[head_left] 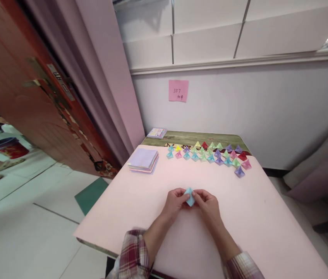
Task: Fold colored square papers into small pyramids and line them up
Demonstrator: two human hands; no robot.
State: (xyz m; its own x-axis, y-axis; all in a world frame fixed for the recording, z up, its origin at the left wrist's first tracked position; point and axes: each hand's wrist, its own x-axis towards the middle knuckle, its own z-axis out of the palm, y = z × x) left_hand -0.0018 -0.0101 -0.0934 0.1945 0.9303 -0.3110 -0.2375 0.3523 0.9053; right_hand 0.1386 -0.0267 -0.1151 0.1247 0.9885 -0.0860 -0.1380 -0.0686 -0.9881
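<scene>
Between both hands I hold a small light-blue folded paper (189,198), diamond-shaped with a crease down its middle. My left hand (175,201) pinches its left side with thumb and fingers. On the other side my right hand (208,202) grips it, the thumb lying on the front. The fingers behind the paper are partly hidden. Both hands are just above the pink-covered table (114,217). Farther back stand rows of small folded paper pieces (219,159) in blue, green, purple, pink, red and yellow. A purple one (239,172) sits nearest on the right.
A stack of coloured paper sheets (143,159) lies at the table's back left. Behind it is a packet with coloured dots (157,133). A pink note (178,91) is stuck to the wall. Left are a curtain (108,77), a red door (36,97) and another person's foot (8,164).
</scene>
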